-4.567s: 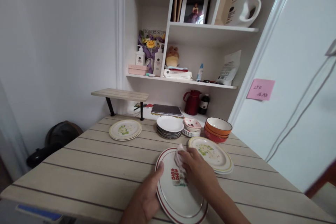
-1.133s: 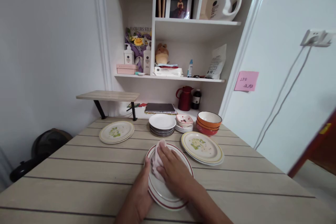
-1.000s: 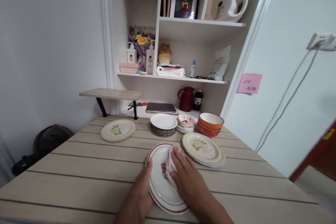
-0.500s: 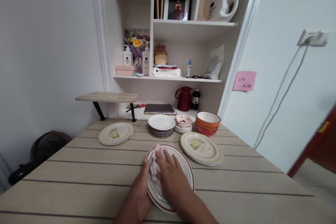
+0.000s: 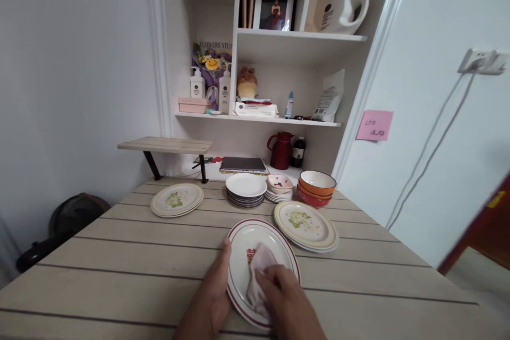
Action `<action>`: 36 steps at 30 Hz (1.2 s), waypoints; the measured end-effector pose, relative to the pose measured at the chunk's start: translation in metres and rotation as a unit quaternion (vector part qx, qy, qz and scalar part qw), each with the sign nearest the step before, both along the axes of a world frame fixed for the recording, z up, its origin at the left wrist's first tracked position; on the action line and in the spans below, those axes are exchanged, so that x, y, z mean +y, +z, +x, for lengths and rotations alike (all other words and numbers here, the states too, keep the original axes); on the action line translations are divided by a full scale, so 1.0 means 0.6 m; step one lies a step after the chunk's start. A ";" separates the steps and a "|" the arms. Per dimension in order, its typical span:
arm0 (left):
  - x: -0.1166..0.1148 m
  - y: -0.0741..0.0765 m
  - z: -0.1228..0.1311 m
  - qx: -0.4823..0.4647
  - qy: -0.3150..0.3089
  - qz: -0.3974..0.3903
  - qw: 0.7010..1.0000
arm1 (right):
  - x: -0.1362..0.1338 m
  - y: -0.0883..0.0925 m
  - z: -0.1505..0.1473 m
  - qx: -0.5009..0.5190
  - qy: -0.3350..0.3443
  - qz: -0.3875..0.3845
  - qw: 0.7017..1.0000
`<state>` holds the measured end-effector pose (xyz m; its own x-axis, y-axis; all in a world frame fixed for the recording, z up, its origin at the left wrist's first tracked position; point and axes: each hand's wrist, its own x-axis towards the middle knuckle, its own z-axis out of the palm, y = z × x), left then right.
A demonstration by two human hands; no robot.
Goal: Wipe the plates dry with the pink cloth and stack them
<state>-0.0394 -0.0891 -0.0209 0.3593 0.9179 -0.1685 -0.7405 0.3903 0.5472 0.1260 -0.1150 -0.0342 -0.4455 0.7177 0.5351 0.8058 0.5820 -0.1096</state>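
A white plate [image 5: 244,239] with a red double rim and a red printed character lies in front of me, apparently with another plate beneath it. My left hand [image 5: 217,281] grips its left edge, thumb on the rim and fingers out of sight below. On the plate's lower right, my right hand [image 5: 283,293] is closed around a pale pink cloth [image 5: 261,265], which rests against the plate's face. Just beyond to the right are oval plates with a yellow rim and green pattern [image 5: 305,224].
At the left lie more patterned oval plates [image 5: 177,200]. Farther back stand a stack of white plates [image 5: 246,186], a small pink bowl [image 5: 279,183] on little dishes, and orange and red bowls [image 5: 316,187]. A raised wooden shelf [image 5: 165,145] and a red jug [image 5: 281,150] are behind.
My right hand has slid the cloth from the plate's upper left to its lower right, its fingers going from flat to bunched. The red character is now uncovered. My left hand keeps its hold.
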 end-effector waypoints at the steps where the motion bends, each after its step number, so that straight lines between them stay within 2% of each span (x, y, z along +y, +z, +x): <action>1: 0.001 0.000 -0.001 -0.001 0.003 0.007 1.000 | 0.009 0.005 -0.021 0.017 0.009 -0.034 0.999; 5: 0.007 -0.004 -0.007 -0.010 0.012 0.023 1.000 | 0.076 0.053 -0.078 0.064 0.009 -0.085 0.994; 7: 0.009 -0.006 -0.008 -0.016 0.014 0.023 1.000 | 0.109 0.076 -0.077 0.049 0.018 -0.093 0.994; 9: 0.010 -0.008 -0.009 -0.023 0.006 0.021 1.000 | 0.126 0.084 -0.057 0.038 -0.003 -0.098 0.994; 11: 0.010 -0.011 -0.009 -0.032 -0.014 0.019 0.999 | 0.123 0.076 -0.026 0.041 -0.049 -0.094 0.993; 14: 0.008 -0.017 -0.011 -0.053 -0.036 0.021 0.998 | 0.085 0.038 0.022 0.033 -0.092 -0.067 0.993; 17: 0.004 -0.016 -0.010 -0.063 -0.034 0.020 0.997 | 0.031 -0.003 0.042 0.009 -0.065 -0.055 0.996; 19: 0.000 -0.010 -0.009 -0.057 -0.027 0.013 0.998 | 0.006 -0.017 0.027 -0.006 -0.010 -0.054 0.998; 21: -0.003 -0.003 -0.008 -0.048 -0.013 0.006 0.999 | 0.001 -0.015 -0.006 -0.003 0.029 -0.055 0.998; 22: -0.004 0.000 -0.007 -0.043 -0.003 0.006 0.999 | 0.008 -0.006 -0.026 0.007 0.026 -0.061 0.998; 25: -0.003 0.002 -0.006 -0.036 0.025 0.013 0.999 | 0.057 0.037 -0.080 0.051 0.019 -0.091 0.994; 27: 0.001 -0.001 -0.005 -0.039 0.027 0.017 0.999 | 0.100 0.069 -0.095 0.061 0.028 -0.110 0.992; 29: 0.005 -0.005 -0.005 -0.045 0.020 0.017 0.999 | 0.133 0.092 -0.087 0.031 0.023 -0.116 0.993; 31: 0.008 -0.008 -0.004 -0.054 0.014 0.017 0.998 | 0.145 0.100 -0.061 -0.005 -0.001 -0.104 0.995; 33: 0.009 -0.010 -0.003 -0.065 0.003 0.020 0.998 | 0.134 0.091 -0.025 -0.027 -0.031 -0.089 0.995; 36: 0.006 -0.012 -0.004 -0.075 -0.021 0.017 0.997 | 0.082 0.050 0.027 -0.036 -0.077 -0.070 0.994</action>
